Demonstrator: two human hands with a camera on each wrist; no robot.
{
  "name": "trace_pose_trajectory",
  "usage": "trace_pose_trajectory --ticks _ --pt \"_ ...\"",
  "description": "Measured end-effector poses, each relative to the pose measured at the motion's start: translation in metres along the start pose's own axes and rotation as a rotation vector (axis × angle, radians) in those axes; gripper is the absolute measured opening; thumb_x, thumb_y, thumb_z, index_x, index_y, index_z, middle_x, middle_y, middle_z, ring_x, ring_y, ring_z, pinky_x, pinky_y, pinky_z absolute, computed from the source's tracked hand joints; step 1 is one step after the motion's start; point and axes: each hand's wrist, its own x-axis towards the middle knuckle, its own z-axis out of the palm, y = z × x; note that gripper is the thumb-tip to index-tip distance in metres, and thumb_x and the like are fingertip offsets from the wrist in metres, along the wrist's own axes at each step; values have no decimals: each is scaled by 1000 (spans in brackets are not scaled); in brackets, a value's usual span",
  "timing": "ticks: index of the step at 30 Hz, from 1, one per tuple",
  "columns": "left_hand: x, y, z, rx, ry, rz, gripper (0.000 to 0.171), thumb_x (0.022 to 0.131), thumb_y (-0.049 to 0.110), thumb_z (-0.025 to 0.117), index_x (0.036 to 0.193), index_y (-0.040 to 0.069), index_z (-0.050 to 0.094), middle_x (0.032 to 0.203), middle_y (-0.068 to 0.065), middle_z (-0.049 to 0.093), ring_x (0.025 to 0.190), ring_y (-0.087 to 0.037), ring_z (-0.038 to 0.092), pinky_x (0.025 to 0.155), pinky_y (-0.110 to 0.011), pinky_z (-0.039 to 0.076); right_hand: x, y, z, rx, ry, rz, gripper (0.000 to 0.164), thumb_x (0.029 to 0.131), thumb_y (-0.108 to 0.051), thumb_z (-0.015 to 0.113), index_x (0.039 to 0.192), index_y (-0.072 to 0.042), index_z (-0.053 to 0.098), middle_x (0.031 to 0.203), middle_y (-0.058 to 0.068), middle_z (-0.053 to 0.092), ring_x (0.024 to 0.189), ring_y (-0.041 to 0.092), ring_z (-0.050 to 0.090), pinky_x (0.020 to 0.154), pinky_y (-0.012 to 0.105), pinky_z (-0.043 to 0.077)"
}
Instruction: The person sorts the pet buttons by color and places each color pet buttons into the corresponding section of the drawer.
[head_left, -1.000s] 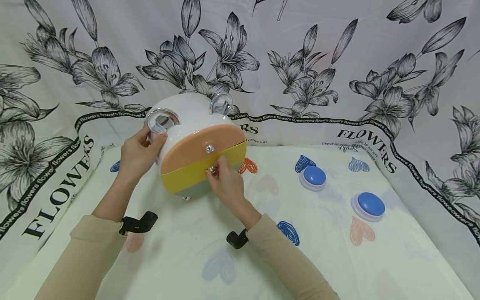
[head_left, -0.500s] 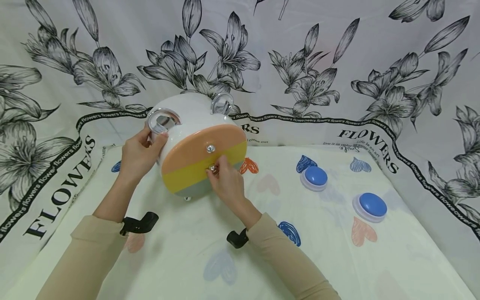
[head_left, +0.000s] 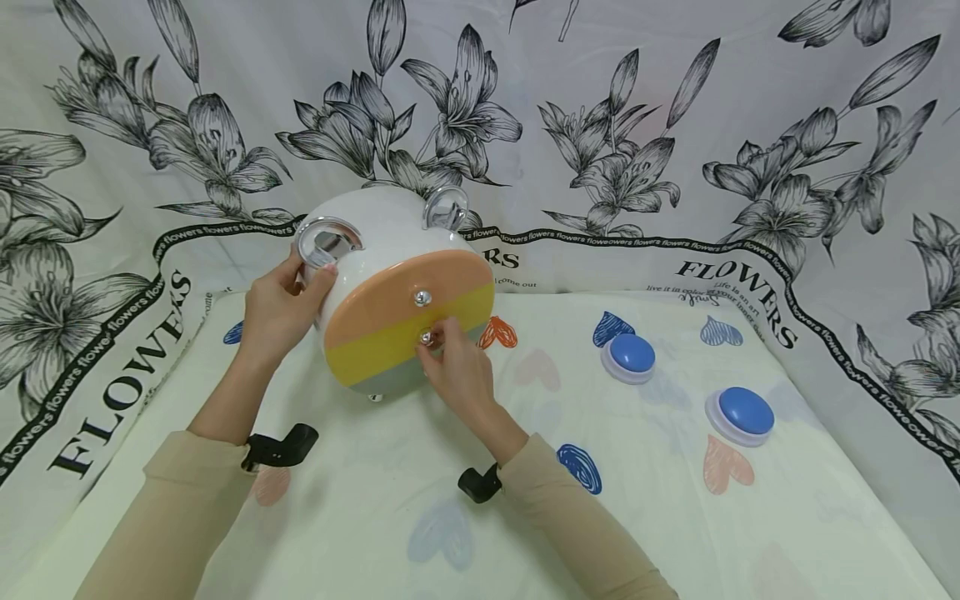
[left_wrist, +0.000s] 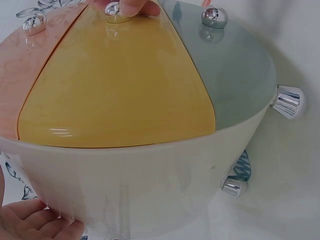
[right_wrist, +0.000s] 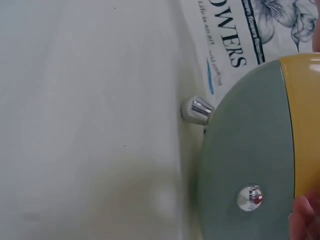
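Observation:
A white oval drawer box [head_left: 375, 215] stands tilted at the table's middle left in the head view. Its front has an orange drawer [head_left: 390, 302], a yellow drawer [head_left: 367, 360] and a green drawer [head_left: 393, 379], each with a round silver knob. My left hand [head_left: 281, 312] grips the box's left side, thumb near a silver ring-shaped fitting [head_left: 327, 242]. With thumb and fingertips, my right hand [head_left: 461, 367] pinches the yellow drawer's knob [left_wrist: 113, 10], whose silver top shows beside the fingers. All drawers look flush. In the left wrist view, left fingers [left_wrist: 42, 220] touch the white wall.
Two blue push buttons on pale bases, a farther button [head_left: 632, 354] and a nearer button [head_left: 744, 411], lie to the right. A heart-patterned cloth [head_left: 600, 533] covers the table. Behind hangs a flower-print curtain [head_left: 525, 192]. Short silver feet [left_wrist: 289, 101] stick out from the box.
The yellow drawer, slightly out a second ago, has moved in flush with the front. My right hand has shifted slightly right and down, baring more of the knob. The left hand stays put.

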Motion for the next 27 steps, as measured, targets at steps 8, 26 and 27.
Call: trace_pose_trajectory --ticks 8,26,27 --pt "1 -2 1 0 2 -6 79 84 62 46 146 19 23 147 -11 31 127 -35 40 91 -46 45 -18 12 13 -10 -137 125 24 83 -30 66 96 -15 52 89 -5 61 63 9 55 47 21 40" --pt "2 -2 2 -6 11 -16 79 84 62 47 146 19 23 147 -11 31 129 -36 38 92 -47 44 -24 18 28 -31 -153 155 23 83 -28 65 87 -14 47 72 -4 59 52 9 49 42 22 34" --pt "2 -2 2 -3 12 -16 79 84 62 47 146 19 23 147 -11 32 129 -35 38 92 -47 44 -23 17 29 -25 -148 157 23 82 -27 66 86 -14 47 71 -4 59 52 10 50 42 22 34"
